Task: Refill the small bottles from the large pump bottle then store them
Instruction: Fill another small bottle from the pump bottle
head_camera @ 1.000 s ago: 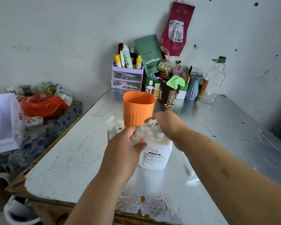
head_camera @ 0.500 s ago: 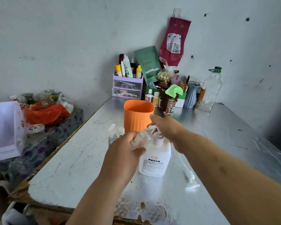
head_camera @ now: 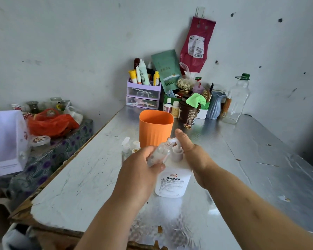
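Pointing: I read the small bottle [head_camera: 161,152] as tilted, its long axis running from the base in the palm up and away to the neck, which aims toward the tabletop's far right corner and meets the spout of the large pump bottle [head_camera: 173,181].
Left hand [head_camera: 139,170]: fingers and thumb are wrapped round the small bottle, holding it in the air over the middle of the tabletop [head_camera: 251,159], against the pump bottle's shoulder.
Right hand [head_camera: 193,154]: it lies on the pump head with the fingers straight, gripping nothing.
Large pump bottle: it stands upright mid-tabletop with its label facing the near edge.
Hard to make out: the small bottle's lower half is covered by the left fingers. I cannot tell its fill level, nor whether the neck touches the spout or sits just under it. The label print is too small to read.
In the way: the orange cup [head_camera: 155,129] stands upright just beyond the pump bottle, toward the far edge.
Beside the cup: two more small bottles [head_camera: 126,147] stand on its left, partly hidden by the left hand.
Far edge: I make out a purple drawer unit [head_camera: 143,94], a brown tub [head_camera: 188,112] under a green cloth [head_camera: 195,100], a blue vase [head_camera: 214,105] and a clear bottle with a green cap [head_camera: 238,98].
Past the left edge: a red bag [head_camera: 51,123] and a white box [head_camera: 7,141] sit on a lower side table.
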`<control>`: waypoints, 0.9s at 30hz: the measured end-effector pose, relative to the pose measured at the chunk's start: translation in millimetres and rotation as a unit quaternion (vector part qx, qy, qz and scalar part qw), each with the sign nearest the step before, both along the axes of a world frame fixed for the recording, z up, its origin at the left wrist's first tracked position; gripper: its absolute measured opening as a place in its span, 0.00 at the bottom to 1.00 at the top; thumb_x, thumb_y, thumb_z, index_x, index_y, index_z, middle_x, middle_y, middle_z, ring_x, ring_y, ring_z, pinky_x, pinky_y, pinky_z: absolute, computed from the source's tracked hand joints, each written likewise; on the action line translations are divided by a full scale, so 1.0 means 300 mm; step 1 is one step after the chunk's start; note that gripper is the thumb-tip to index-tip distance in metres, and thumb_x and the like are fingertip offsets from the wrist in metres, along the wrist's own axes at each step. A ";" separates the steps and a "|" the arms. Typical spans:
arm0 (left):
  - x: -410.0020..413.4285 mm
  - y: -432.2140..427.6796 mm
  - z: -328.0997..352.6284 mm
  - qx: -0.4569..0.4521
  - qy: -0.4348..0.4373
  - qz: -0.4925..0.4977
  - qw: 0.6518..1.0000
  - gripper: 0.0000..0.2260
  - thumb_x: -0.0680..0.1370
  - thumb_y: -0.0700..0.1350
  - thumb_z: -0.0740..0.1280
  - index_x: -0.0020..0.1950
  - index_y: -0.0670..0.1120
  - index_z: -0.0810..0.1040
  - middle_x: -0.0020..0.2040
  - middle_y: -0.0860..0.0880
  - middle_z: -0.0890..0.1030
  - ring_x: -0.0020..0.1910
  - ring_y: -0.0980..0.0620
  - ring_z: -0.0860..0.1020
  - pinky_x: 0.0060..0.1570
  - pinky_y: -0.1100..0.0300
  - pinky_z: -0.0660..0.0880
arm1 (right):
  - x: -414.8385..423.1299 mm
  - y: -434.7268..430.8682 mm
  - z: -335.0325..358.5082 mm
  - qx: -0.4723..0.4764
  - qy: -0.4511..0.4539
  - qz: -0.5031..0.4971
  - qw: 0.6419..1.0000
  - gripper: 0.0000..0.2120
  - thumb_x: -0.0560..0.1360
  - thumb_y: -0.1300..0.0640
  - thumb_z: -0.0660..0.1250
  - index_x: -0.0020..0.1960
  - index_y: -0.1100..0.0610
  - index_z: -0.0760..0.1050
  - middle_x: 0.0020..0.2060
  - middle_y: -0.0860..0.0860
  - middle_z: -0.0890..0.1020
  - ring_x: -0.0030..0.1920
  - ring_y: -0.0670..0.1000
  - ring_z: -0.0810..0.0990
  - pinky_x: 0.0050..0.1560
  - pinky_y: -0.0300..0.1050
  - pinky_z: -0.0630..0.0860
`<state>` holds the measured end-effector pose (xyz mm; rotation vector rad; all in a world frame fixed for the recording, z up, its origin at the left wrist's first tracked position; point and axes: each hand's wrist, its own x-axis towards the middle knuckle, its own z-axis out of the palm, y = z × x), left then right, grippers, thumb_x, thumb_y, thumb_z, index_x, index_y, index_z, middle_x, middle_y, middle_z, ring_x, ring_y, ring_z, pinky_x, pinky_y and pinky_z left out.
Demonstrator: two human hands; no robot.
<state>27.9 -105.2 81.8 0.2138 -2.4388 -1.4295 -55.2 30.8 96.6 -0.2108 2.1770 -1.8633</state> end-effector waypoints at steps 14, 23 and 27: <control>-0.021 -0.001 -0.013 -0.042 -0.014 0.019 0.999 0.18 0.76 0.48 0.72 0.65 0.56 0.76 0.57 0.57 0.82 0.53 0.55 0.80 0.55 0.52 0.78 | -0.026 -0.006 -0.025 0.034 0.038 0.009 0.999 0.22 0.78 0.36 0.54 0.60 0.47 0.77 0.55 0.52 0.82 0.55 0.50 0.80 0.55 0.45 0.75; -0.004 0.003 0.012 -0.056 -0.012 0.020 0.998 0.16 0.76 0.49 0.71 0.64 0.57 0.76 0.56 0.58 0.81 0.52 0.56 0.79 0.54 0.55 0.77 | -0.015 -0.012 0.004 0.049 -0.037 -0.034 0.998 0.31 0.68 0.29 0.61 0.52 0.55 0.80 0.49 0.55 0.84 0.52 0.56 0.82 0.63 0.54 0.74; -0.001 0.006 0.015 -0.048 -0.009 0.018 0.999 0.16 0.76 0.48 0.71 0.63 0.56 0.77 0.55 0.56 0.82 0.52 0.55 0.80 0.54 0.53 0.77 | -0.022 -0.009 -0.003 0.045 -0.028 -0.031 0.998 0.35 0.64 0.27 0.62 0.53 0.56 0.81 0.49 0.55 0.85 0.52 0.56 0.83 0.63 0.55 0.74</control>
